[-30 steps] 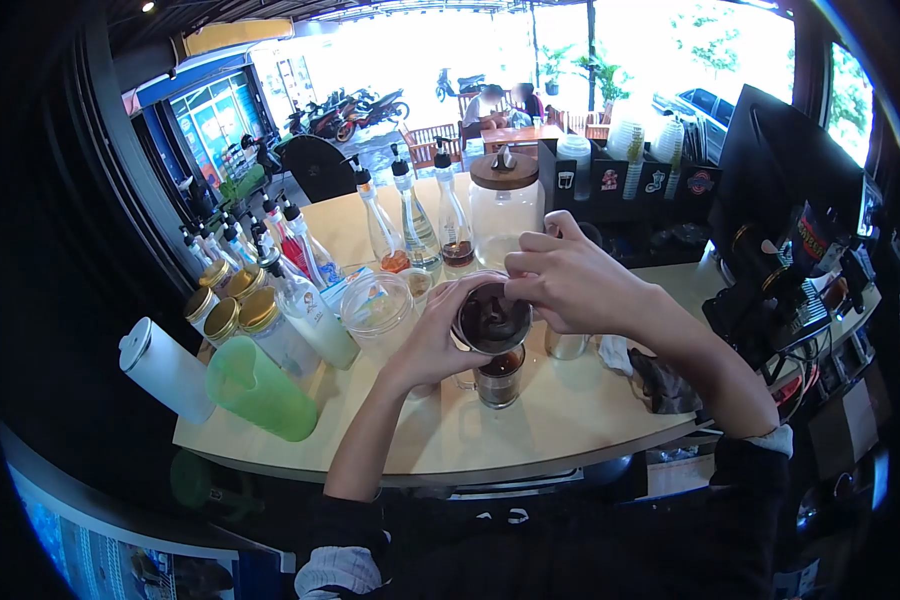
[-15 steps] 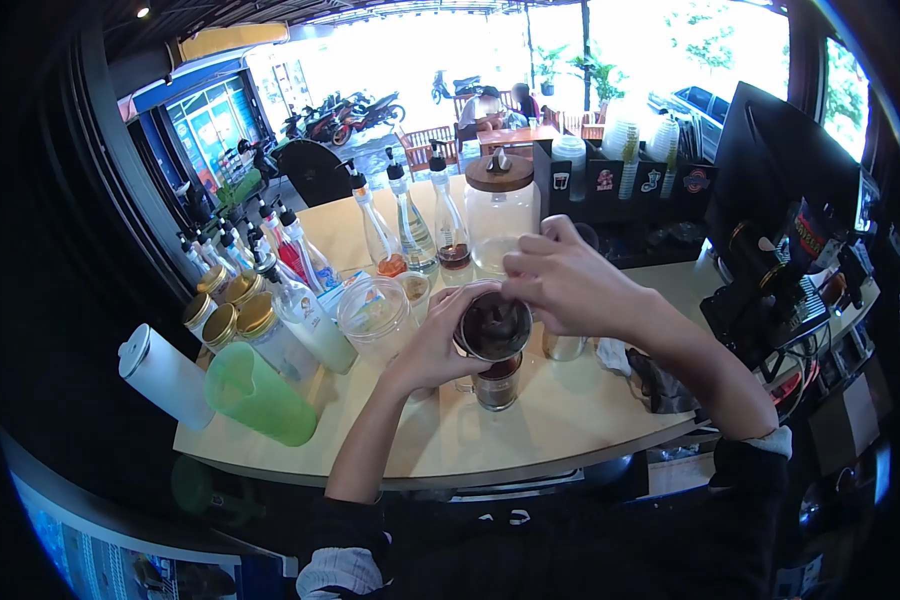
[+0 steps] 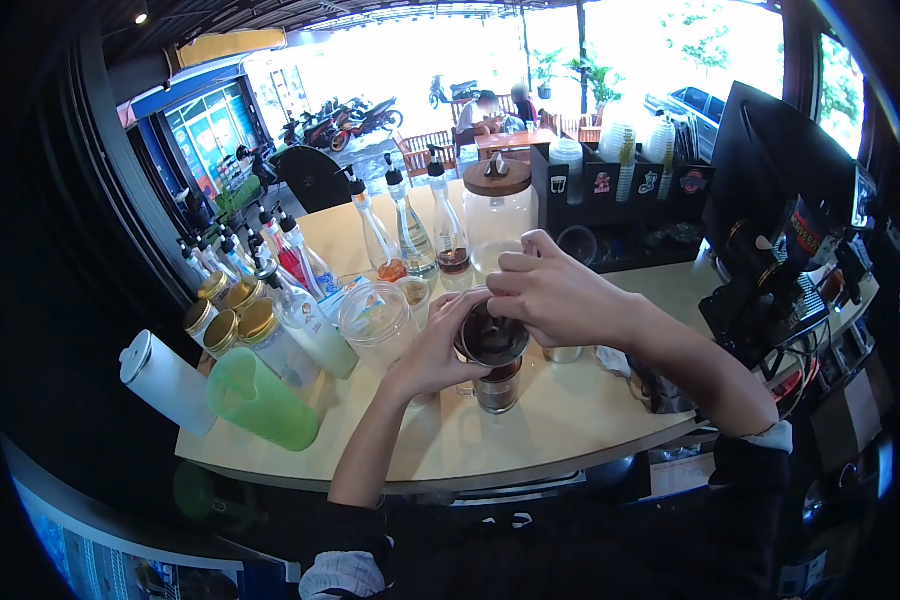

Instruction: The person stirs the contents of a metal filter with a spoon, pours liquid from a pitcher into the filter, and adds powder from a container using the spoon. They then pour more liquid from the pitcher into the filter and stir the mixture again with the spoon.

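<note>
A round vessel with dark contents (image 3: 494, 342) is tilted so that its inside faces me. My left hand (image 3: 436, 345) is wrapped round its left side. Over its upper right rim, my right hand (image 3: 555, 298) is closed in a pinch; whatever its fingers hold is hidden. Below the vessel, a small glass (image 3: 498, 391) with dark liquid stands on the wooden counter (image 3: 400, 455). A clear plastic container (image 3: 378, 322) is left of my left hand, and a small cup (image 3: 413, 290) sits behind it.
Pump bottles (image 3: 413, 230), a lidded glass jar (image 3: 500, 215), gold-lidded jars (image 3: 258, 325), a green pitcher (image 3: 262, 400) and a white jug (image 3: 163, 380) surround the hands. A cup rack (image 3: 620, 183) and dark monitor (image 3: 782, 165) stand right. Two people (image 3: 485, 110) sit beyond.
My right hand has shifted slightly left and down at the vessel's rim. The vessel has moved only slightly in my left hand.
</note>
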{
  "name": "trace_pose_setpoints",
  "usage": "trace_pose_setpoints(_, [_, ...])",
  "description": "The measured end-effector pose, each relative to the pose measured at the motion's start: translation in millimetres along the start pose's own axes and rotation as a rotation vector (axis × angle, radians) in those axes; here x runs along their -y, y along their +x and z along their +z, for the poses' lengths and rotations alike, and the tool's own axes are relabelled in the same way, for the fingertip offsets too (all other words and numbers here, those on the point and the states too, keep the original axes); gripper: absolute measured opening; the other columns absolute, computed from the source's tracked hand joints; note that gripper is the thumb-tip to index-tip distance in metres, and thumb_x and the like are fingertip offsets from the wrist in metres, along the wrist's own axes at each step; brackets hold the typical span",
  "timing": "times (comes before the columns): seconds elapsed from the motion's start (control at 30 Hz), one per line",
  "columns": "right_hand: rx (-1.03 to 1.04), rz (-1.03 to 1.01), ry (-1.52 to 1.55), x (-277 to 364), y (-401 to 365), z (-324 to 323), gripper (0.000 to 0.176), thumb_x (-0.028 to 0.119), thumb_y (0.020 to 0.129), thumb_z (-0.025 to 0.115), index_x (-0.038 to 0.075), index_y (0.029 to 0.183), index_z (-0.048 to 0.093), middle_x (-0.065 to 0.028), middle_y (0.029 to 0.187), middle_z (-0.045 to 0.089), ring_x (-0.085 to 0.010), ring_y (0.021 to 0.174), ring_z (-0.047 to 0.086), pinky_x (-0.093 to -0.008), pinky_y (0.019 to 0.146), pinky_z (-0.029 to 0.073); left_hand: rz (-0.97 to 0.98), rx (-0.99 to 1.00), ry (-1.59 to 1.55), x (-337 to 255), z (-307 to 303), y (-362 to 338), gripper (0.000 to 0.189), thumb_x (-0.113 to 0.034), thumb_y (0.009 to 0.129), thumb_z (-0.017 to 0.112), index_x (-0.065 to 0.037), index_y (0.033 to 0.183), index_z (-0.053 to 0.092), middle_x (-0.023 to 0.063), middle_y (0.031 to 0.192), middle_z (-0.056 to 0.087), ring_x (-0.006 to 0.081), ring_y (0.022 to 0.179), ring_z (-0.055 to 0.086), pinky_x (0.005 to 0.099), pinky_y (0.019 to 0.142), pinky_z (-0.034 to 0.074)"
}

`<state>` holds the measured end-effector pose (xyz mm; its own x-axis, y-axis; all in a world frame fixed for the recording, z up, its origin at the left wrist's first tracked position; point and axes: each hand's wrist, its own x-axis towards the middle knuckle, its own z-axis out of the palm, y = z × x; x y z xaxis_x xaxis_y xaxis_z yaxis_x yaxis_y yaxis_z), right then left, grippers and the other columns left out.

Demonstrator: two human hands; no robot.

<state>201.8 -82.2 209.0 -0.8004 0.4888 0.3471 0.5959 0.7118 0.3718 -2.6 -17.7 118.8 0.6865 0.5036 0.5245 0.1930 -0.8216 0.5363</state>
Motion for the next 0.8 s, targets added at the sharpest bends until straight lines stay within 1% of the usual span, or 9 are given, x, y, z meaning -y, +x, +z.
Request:
trace_pose_setpoints(0.03, [-0.014,0.021,-0.021,0.7,0.4,0.3,0.015,0.009,0.073,0.064,0.011,0.087,0.067,-0.0008,0.088,0.060,-0.0167,0.098,0.054,-0.0383,0.089,0.037,0.000,-0.002,0.001,-0.3,-0.8,-0.3,0.088,-0.018,0.055,0.079,-0.014,0.135,0.041,0.0093,0.130,0.051,0.0327,0.123,0.041,0.0443,0.111,0.026])
trace_pose_setpoints(0.27, [-0.103,0.110,0.028,4.1,-5.9,6.6,0.014,0.008,0.074,0.062,0.010,0.087,0.065,-0.0021,0.086,0.058,-0.0183,0.093,0.055,-0.0381,0.086,0.037,-0.030,-0.047,-0.069,-4.8,-2.3,-0.7,0.086,-0.017,0.056,0.080,-0.014,0.134,0.042,0.0100,0.128,0.052,0.0304,0.121,0.045,0.0421,0.108,0.029])
trace_pose_setpoints(0.33, [-0.226,0.186,0.065,9.5,-3.9,9.4,0.016,0.007,0.073,0.062,0.010,0.088,0.065,-0.0029,0.086,0.058,-0.0182,0.092,0.056,-0.0382,0.085,0.037,-0.063,-0.061,-0.111,-6.0,0.5,-1.0,0.085,-0.017,0.057,0.080,-0.014,0.133,0.043,0.0097,0.128,0.052,0.0300,0.121,0.046,0.0416,0.108,0.030])
trace_pose_setpoints(0.37, [-0.226,0.186,0.065,9.5,-5.0,7.7,0.016,0.007,0.073,0.062,0.010,0.088,0.065,-0.0029,0.086,0.058,-0.0182,0.092,0.056,-0.0382,0.085,0.037,-0.050,-0.092,-0.082,-8.0,0.4,-0.7,0.084,-0.018,0.057,0.080,-0.014,0.133,0.043,0.0095,0.127,0.053,0.0297,0.120,0.046,0.0414,0.108,0.030])
trace_pose_setpoints(0.43, [-0.095,0.217,0.122,7.7,-7.7,2.2,0.017,0.008,0.073,0.063,0.010,0.090,0.065,-0.0031,0.086,0.059,-0.0181,0.092,0.056,-0.0384,0.084,0.037,-0.036,-0.126,-0.049,-7.8,-0.8,-1.4,0.084,-0.018,0.057,0.080,-0.014,0.132,0.044,0.0093,0.127,0.053,0.0294,0.120,0.047,0.0413,0.107,0.030])
trace_pose_setpoints(0.57, [-0.090,0.228,0.000,2.7,-8.4,1.7,0.016,0.009,0.073,0.063,0.011,0.089,0.065,-0.0026,0.087,0.059,-0.0187,0.092,0.056,-0.0383,0.085,0.037,-0.055,-0.117,-0.087,-9.2,0.2,-3.5,0.084,-0.019,0.057,0.081,-0.013,0.132,0.044,0.0095,0.126,0.053,0.0293,0.120,0.047,0.0417,0.106,0.031])
trace_pose_setpoints(0.63, [-0.205,0.173,0.053,7.3,-5.2,8.1,0.017,0.009,0.072,0.063,0.011,0.089,0.065,-0.0021,0.087,0.059,-0.0184,0.093,0.056,-0.0386,0.085,0.037,-0.069,-0.121,-0.100,-10.9,0.5,-3.0,0.085,-0.019,0.057,0.082,-0.013,0.132,0.044,0.0094,0.126,0.053,0.0292,0.120,0.047,0.0418,0.106,0.032])
trace_pose_setpoints(0.73, [-0.083,0.158,0.079,5.2,-6.1,-0.6,0.018,0.009,0.072,0.063,0.012,0.089,0.065,-0.0020,0.088,0.059,-0.0181,0.093,0.056,-0.0386,0.086,0.037,-0.039,-0.125,-0.085,-6.7,0.5,-3.3,0.085,-0.019,0.057,0.082,-0.013,0.132,0.044,0.0097,0.127,0.053,0.0292,0.120,0.047,0.0414,0.106,0.033])
trace_pose_setpoints(0.8, [-0.125,0.160,0.028,-0.4,-8.6,0.9,0.019,0.008,0.069,0.065,0.012,0.088,0.063,-0.0014,0.087,0.057,-0.0180,0.091,0.054,-0.0383,0.085,0.035,-0.052,-0.122,-0.110,-1.7,1.4,-4.3,0.084,-0.019,0.057,0.082,-0.013,0.132,0.044,0.0094,0.128,0.052,0.0291,0.121,0.046,0.0414,0.106,0.033])
